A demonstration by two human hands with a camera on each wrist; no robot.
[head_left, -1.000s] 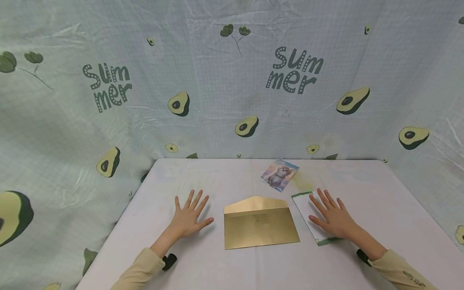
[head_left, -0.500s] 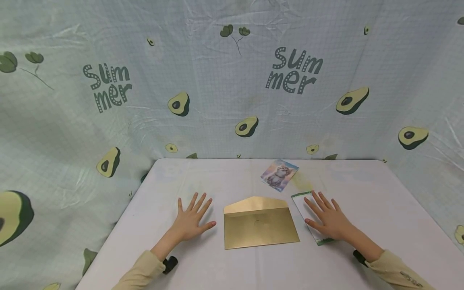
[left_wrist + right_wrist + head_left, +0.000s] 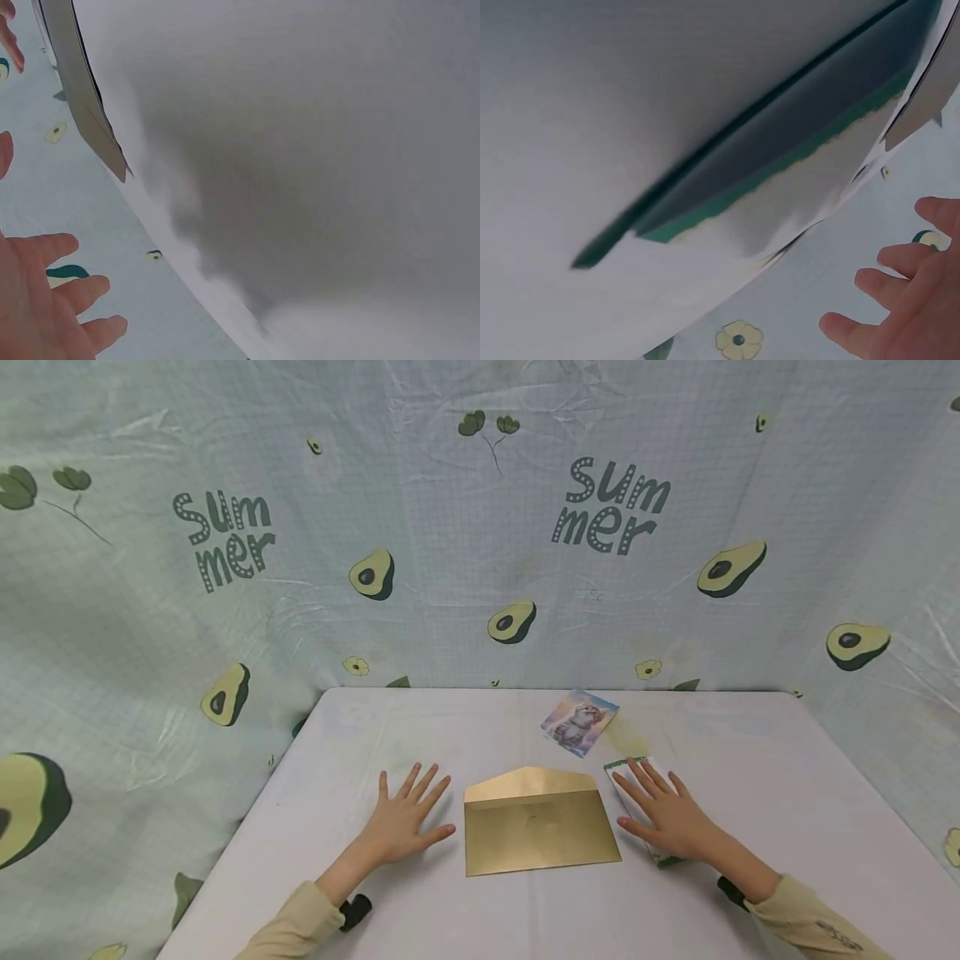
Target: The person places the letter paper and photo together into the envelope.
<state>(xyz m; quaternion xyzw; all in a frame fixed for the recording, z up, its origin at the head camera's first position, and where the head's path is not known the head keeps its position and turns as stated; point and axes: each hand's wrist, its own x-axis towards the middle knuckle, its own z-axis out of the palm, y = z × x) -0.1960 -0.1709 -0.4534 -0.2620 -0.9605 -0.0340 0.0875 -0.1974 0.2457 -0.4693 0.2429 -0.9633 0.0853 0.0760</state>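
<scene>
From my remote feed I see both hands low over the white table (image 3: 450, 918), palms down, fingers fanned wide. The left hand (image 3: 401, 822) sits to the left of the gold envelope (image 3: 542, 833), apart from it; its thumb points toward the envelope's near side. The envelope lies between the hands with its pointed flap unfolded toward the far edge. The right hand (image 3: 671, 817) is over the white card with green borders (image 3: 802, 120), covering much of it, just right of the envelope; I can't tell whether it touches the card. Beyond the envelope, toward the far edge, a kitten picture (image 3: 579, 724) lies at an angle. Behind everything I have a pale cloth (image 3: 435, 510) printed with avocados and "summer" lettering.
</scene>
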